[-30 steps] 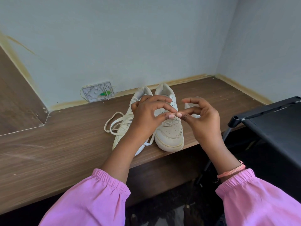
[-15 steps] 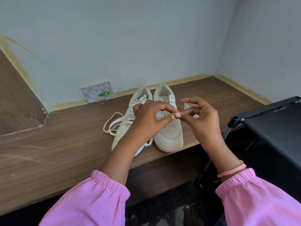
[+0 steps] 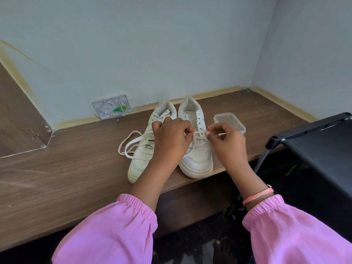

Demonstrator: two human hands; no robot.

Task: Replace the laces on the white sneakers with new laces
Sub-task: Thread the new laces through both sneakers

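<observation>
Two white sneakers stand side by side on the wooden shelf (image 3: 66, 168), toes toward me. The left sneaker (image 3: 142, 157) still has a lace, whose loose loops (image 3: 129, 144) trail to its left. The right sneaker (image 3: 198, 149) shows bare upper eyelets. My left hand (image 3: 171, 140) pinches the tip of a white lace (image 3: 195, 132) over the right sneaker's tongue. My right hand (image 3: 226, 141) is beside it with curled fingers, pinching a thin white lace end near the right eyelet row.
A clear plastic container (image 3: 229, 122) sits just right of the sneakers. A white wall plate (image 3: 112, 108) with green wiring is at the back. A black folding frame (image 3: 314, 149) stands at the right, below the shelf edge. Walls close the back and right.
Both hands have dropped from in front of the sneakers down onto the right sneaker and moved apart, uncovering the plastic container. A lace tip now shows between them.
</observation>
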